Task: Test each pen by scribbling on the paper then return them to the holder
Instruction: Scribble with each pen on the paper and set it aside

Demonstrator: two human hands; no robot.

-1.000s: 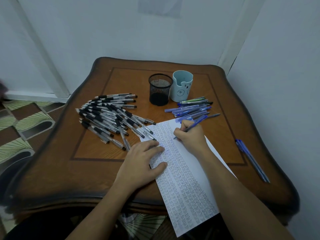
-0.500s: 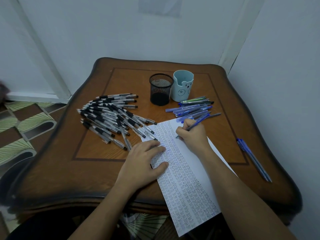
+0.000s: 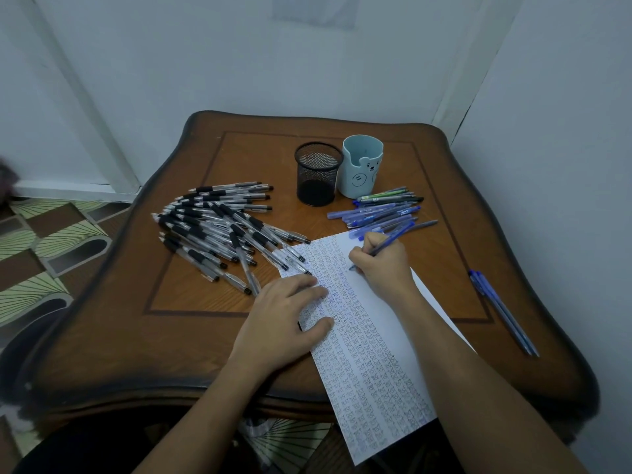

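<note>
A white sheet of paper [image 3: 383, 364] covered in rows of small scribbles lies on the wooden table and hangs over its near edge. My right hand [image 3: 383, 265] grips a blue pen [image 3: 393, 238] with its tip on the upper part of the sheet. My left hand [image 3: 284, 319] rests flat on the paper's left edge, fingers spread. A black mesh holder [image 3: 318, 174] and a light blue bear-face holder [image 3: 361, 172] stand at the back of the table. Several black-grip pens [image 3: 219, 227] lie heaped at the left. Several blue and green pens [image 3: 386, 208] lie behind my right hand.
Two blue pens [image 3: 502, 313] lie near the right edge of the wooden table [image 3: 191, 336]. White walls close in behind and to the right. A patterned floor [image 3: 44, 241] shows at the left.
My right hand has shifted slightly across the paper with the pen while scribbling. The left hand has stayed on the sheet.
</note>
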